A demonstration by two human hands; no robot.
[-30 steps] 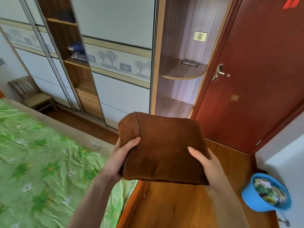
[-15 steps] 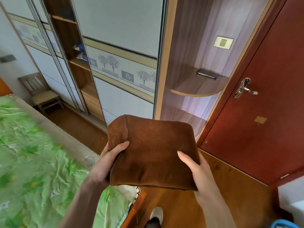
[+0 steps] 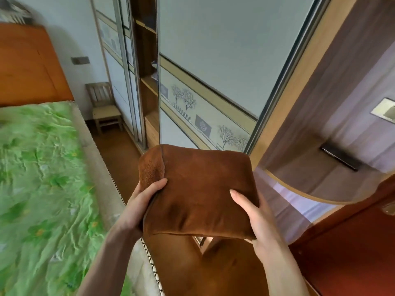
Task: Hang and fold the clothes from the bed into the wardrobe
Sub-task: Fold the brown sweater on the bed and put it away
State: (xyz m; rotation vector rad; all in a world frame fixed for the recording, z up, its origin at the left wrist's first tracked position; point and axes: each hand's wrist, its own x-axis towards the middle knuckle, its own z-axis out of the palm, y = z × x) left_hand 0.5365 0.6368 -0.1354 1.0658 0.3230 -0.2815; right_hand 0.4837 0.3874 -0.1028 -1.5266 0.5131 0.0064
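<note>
Both hands carry the folded brown garment toward the wardrobe.

Head view: left hand grips the left edge of the garment, thumb curled on top and the other fingers under it; right hand holds the right edge the same way, thumb lying on top. The garment is in the air at the lower centre of the frame, apart from the bed at the left. Compared with one second ago, the view has turned left: the door has slid to the lower right corner, the blue bucket is gone from the frame, and the headboard now shows at the upper left. The open part of the wardrobe, with its shelves, stands at the upper centre, so I judge the folding is done and only the placing on a shelf is left.
</note>
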